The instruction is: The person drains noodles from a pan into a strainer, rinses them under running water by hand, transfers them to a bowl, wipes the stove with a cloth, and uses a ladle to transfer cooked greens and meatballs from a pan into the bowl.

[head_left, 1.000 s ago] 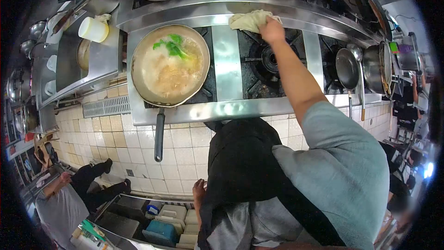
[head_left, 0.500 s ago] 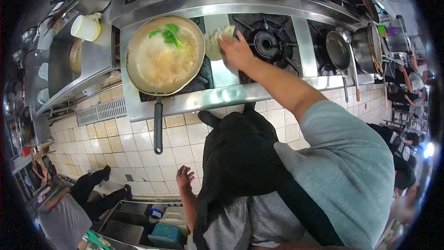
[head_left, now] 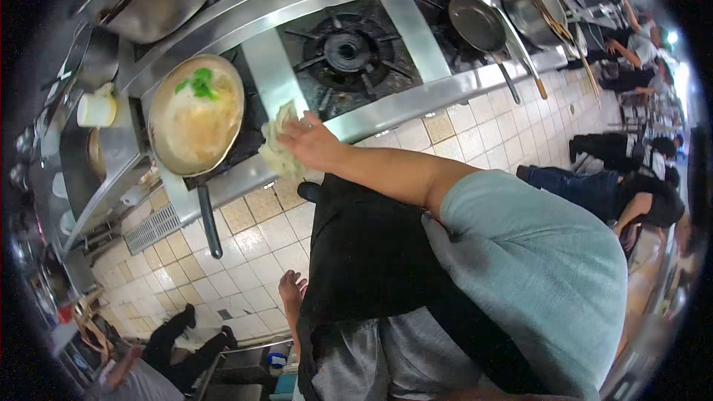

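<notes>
A crumpled, pale cloth (head_left: 282,152) is in the grip of my right hand (head_left: 308,139), at the front edge of the steel stove (head_left: 271,67). My left hand (head_left: 292,287) hangs low beside my apron, empty, with its fingers loosely apart. Left of the cloth, a wide frying pan (head_left: 169,154) rests on a burner, its black handle (head_left: 209,223) sticking out over the floor. Cloudy, pale yellow liquid (head_left: 200,130) fills the pan, and green leaves (head_left: 199,83) float near its far side.
A bare burner (head_left: 347,52) is right of the pan. Farther right are a small dark pan (head_left: 475,24), a ladle (head_left: 512,33) and a steel pot (head_left: 531,7). A white container (head_left: 96,110) stands at left. Other people (head_left: 178,334) are at lower left and along the right.
My right hand has drawn the cloth back from beside the burner to the stove's front edge. My view has turned, so the stove appears tilted. My left hand still hangs down.
</notes>
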Tool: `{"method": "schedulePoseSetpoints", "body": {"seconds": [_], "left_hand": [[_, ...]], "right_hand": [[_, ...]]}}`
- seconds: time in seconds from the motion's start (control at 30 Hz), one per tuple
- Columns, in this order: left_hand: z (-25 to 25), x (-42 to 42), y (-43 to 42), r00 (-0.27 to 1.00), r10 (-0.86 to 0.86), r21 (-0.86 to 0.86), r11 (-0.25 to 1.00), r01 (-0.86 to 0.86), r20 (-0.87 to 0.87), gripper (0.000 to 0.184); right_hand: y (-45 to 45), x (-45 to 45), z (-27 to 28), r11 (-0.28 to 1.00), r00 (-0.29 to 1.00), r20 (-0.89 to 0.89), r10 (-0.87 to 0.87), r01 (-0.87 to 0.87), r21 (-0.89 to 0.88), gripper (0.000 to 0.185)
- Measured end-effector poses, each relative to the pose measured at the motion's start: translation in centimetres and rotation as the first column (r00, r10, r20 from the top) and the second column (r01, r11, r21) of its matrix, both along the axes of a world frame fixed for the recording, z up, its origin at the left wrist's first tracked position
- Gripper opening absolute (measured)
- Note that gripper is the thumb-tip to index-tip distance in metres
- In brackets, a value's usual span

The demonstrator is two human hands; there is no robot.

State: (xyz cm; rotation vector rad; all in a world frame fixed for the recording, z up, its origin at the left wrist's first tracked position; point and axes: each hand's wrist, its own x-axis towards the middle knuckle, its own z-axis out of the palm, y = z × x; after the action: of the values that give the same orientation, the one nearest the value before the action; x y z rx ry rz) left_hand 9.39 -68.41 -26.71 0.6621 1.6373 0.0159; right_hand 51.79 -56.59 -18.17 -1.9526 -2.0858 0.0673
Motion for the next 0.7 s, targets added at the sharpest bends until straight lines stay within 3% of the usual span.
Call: {"method": "schedulePoseSetpoints", "body": {"seconds": [0.03, 0.1, 0.27, 0.3, 0.33, 0.4, 0.47, 0.53, 0.6, 0.63, 0.67, 0.7], "left_hand": [[-0.2, 0.1, -0.6, 0.994, -0.108, 0.089, 0.991, 0.105, 0.027, 0.044], [0.3, 0.9, -1.0, 0.962, -0.267, 0.167, 0.952, 0.255, 0.057, 0.043], [-0.4, 4.3, -1.1, 0.959, -0.282, 0.14, 0.949, 0.284, -0.032, 0.043], [1.2, 6.3, -1.0, 0.99, -0.139, 0.091, 0.986, 0.14, -0.023, 0.044], [2.4, 7.9, -1.1, 1.0, 0.009, 0.04, 0.999, -0.008, -0.022, 0.045], [2.8, 8.8, -1.8, 1.0, 0.015, 0.059, 0.998, -0.015, 0.001, 0.046], [3.6, 9.1, -2.8, 0.999, -0.024, 0.096, 0.995, 0.021, 0.034, 0.047], [3.7, 8.3, -4.2, 0.999, 0.022, 0.089, 0.996, -0.025, 0.037, 0.047], [4.3, 7.2, -5.6, 0.999, -0.012, 0.085, 0.996, 0.008, 0.05, 0.045], [4.3, 6.4, -6.2, 1.0, -0.008, 0.058, 0.998, 0.006, 0.03, 0.044], [4.6, 5.5, -6.9, 1.0, 0.003, 0.061, 0.998, -0.004, 0.024, 0.044], [5.0, 4.7, -7.4, 0.998, -0.049, 0.046, 0.998, 0.05, -0.025, 0.044]], "right_hand": [[-1.1, 0.4, -0.6, 0.995, 0.995, -0.065, 0.077, -0.073, 0.067, 0.041], [-5.3, 3.1, -0.2, 0.999, 0.999, -0.044, 0.026, -0.025, 0.021, 0.041], [-16.8, 17.0, -2.2, 0.956, 0.931, 0.216, -0.293, 0.291, 0.042, 0.041], [-19.2, 20.2, -2.6, 0.909, 0.898, 0.159, -0.411, 0.417, -0.002, 0.041], [-21.5, 23.3, -3.0, 0.882, 0.834, 0.3, -0.464, 0.468, 0.063, 0.042], [-25.4, 29.1, -3.5, 0.704, 0.64, 0.47, -0.608, 0.708, -0.053, 0.047], [-25.2, 31.0, 2.0, 0.315, 0.475, 0.465, -0.747, 0.869, -0.383, 0.045], [-27.7, 34.5, -1.8, 0.325, 0.375, 0.26, -0.89, 0.921, -0.215, 0.042], [-28.3, 37.0, -5.5, 0.459, 0.45, 0.441, -0.777, 0.884, -0.094, 0.043], [-28.6, 38.2, -8.5, 0.453, 0.422, 0.312, -0.851, 0.891, 0.029, 0.044], [-27.6, 36.4, -7.0, 0.462, 0.433, 0.307, -0.847, 0.886, 0.025, 0.044], [-25.8, 32.7, -2.6, 0.446, 0.461, 0.259, -0.849, 0.887, -0.115, 0.046]]}}
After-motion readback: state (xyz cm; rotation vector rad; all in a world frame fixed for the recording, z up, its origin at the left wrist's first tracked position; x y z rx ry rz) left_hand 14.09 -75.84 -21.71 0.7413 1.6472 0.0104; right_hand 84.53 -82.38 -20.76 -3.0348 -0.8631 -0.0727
